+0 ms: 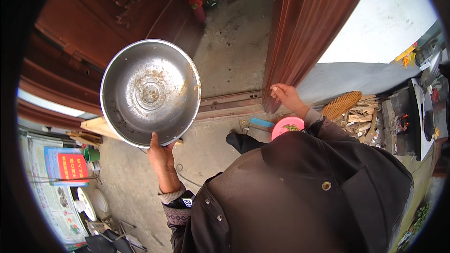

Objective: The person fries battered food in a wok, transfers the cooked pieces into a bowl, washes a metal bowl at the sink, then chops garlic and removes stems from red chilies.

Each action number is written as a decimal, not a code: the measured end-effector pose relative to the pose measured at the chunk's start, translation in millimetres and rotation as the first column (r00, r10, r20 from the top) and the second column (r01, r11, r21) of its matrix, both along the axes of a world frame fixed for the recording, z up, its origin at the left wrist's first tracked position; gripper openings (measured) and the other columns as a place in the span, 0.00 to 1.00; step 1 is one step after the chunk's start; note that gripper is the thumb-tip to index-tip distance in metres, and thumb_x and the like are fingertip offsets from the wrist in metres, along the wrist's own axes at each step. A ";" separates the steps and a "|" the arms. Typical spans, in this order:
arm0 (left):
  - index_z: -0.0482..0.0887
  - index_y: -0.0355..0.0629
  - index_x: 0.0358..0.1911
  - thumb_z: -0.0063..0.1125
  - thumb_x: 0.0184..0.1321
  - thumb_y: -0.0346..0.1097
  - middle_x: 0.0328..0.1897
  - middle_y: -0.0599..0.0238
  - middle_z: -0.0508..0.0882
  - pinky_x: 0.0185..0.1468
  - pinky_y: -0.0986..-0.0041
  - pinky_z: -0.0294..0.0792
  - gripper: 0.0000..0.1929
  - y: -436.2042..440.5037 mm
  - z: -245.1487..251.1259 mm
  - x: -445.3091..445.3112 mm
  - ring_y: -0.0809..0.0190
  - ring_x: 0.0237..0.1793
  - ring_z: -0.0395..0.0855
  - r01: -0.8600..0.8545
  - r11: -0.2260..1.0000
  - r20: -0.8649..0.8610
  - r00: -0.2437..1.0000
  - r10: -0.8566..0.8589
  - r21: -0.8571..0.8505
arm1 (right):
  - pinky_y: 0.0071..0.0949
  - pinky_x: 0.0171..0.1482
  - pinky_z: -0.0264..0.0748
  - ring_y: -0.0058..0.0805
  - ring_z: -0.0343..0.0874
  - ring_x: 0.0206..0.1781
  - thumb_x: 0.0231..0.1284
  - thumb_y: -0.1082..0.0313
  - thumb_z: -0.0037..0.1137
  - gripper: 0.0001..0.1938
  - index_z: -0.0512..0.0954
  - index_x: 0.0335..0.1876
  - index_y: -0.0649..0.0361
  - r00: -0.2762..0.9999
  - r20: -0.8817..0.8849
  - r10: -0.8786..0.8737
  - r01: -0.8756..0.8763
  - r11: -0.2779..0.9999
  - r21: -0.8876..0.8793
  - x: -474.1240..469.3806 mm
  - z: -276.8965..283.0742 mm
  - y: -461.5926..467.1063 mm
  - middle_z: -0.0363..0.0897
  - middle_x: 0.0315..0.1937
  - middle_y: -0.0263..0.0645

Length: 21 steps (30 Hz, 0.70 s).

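Observation:
A wide stainless-steel basin is held up at the left, tilted so its inside faces me. Brownish stains mark its bottom and right wall. My left hand grips the near rim, thumb over the inside edge and the other fingers behind it. In front of the wooden door frame, my right hand has its fingers loosely curled, with nothing visible in them. Whether it touches the frame I cannot tell. Below my right wrist, a pink basin with green leaves in it is partly hidden by my sleeve.
A dark carved wooden door stands open over a low threshold. To the right are a woven bamboo tray, split firewood and a stove with glowing embers. A green bucket and a folding chair are at left.

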<state>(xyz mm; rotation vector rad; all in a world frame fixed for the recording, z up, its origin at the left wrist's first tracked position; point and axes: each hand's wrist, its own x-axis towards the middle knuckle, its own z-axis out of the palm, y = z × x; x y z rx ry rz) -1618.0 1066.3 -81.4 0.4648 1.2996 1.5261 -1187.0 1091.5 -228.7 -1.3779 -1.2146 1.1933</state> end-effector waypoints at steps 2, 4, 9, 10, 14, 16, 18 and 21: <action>0.60 0.33 0.61 0.47 0.64 0.34 0.59 0.46 0.69 0.43 0.55 0.80 0.24 76.0 13.4 2.5 0.47 0.52 0.76 0.077 0.996 0.029 0.997 -0.078 0.034 | 0.21 0.39 0.73 0.17 0.74 0.32 0.68 0.58 0.46 0.16 0.75 0.44 0.66 0.999 -0.007 -0.054 0.054 0.997 0.051 -28.4 6.0 53.4 0.77 0.29 0.32; 0.62 0.33 0.60 0.48 0.64 0.36 0.58 0.49 0.71 0.45 0.56 0.80 0.23 139.5 26.8 3.7 0.49 0.53 0.76 0.154 0.987 0.084 0.984 -0.157 0.038 | 0.21 0.40 0.73 0.18 0.75 0.32 0.68 0.58 0.46 0.16 0.75 0.42 0.66 0.994 -0.083 -0.068 0.072 0.996 0.047 -60.2 12.5 107.7 0.76 0.28 0.31; 0.64 0.33 0.59 0.52 0.63 0.38 0.57 0.52 0.73 0.44 0.60 0.80 0.24 245.4 36.5 6.0 0.52 0.52 0.77 0.224 0.975 0.086 0.971 -0.223 0.002 | 0.20 0.40 0.71 0.16 0.73 0.32 0.68 0.58 0.46 0.15 0.75 0.39 0.65 0.981 -0.192 0.013 -0.002 0.998 0.059 -103.2 12.9 212.2 0.75 0.26 0.30; 0.64 0.33 0.59 0.52 0.63 0.38 0.57 0.51 0.73 0.44 0.61 0.80 0.25 275.4 29.4 12.9 0.52 0.51 0.77 0.236 0.972 0.041 0.971 -0.236 0.000 | 0.20 0.39 0.71 0.16 0.72 0.31 0.68 0.58 0.46 0.15 0.75 0.39 0.65 0.978 -0.208 -0.035 0.054 0.995 0.089 -99.2 8.1 237.1 0.75 0.26 0.30; 0.63 0.32 0.60 0.52 0.63 0.38 0.58 0.50 0.72 0.44 0.63 0.79 0.26 394.0 0.9 45.5 0.54 0.51 0.78 0.281 0.959 0.008 0.960 -0.281 -0.031 | 0.22 0.38 0.71 0.16 0.71 0.30 0.68 0.60 0.46 0.14 0.74 0.35 0.65 0.956 -0.219 -0.197 0.219 0.972 0.080 -68.3 -8.7 342.0 0.74 0.25 0.30; 0.64 0.33 0.60 0.53 0.62 0.40 0.58 0.51 0.72 0.43 0.63 0.79 0.27 477.0 -10.1 77.1 0.53 0.52 0.76 0.305 0.951 -0.026 0.952 -0.306 -0.060 | 0.22 0.38 0.71 0.17 0.71 0.30 0.68 0.59 0.45 0.15 0.74 0.33 0.65 0.949 -0.185 -0.257 0.276 0.957 0.085 -33.7 -5.2 415.7 0.74 0.24 0.30; 0.64 0.33 0.61 0.55 0.61 0.41 0.59 0.52 0.72 0.42 0.65 0.78 0.28 567.5 -7.6 112.3 0.54 0.53 0.76 0.342 0.934 -0.068 0.935 -0.349 -0.102 | 0.23 0.37 0.71 0.18 0.71 0.30 0.68 0.58 0.45 0.16 0.74 0.32 0.65 0.939 -0.163 -0.302 0.314 0.948 0.052 -1.4 8.7 495.9 0.74 0.23 0.30; 0.63 0.35 0.62 0.56 0.60 0.42 0.60 0.52 0.71 0.40 0.68 0.77 0.30 700.3 -2.8 199.6 0.54 0.53 0.76 0.445 0.896 -0.083 0.892 -0.445 -0.018 | 0.24 0.36 0.71 0.20 0.73 0.29 0.68 0.55 0.45 0.18 0.74 0.33 0.64 0.919 -0.055 -0.390 0.394 0.907 0.151 95.9 40.2 614.6 0.76 0.24 0.32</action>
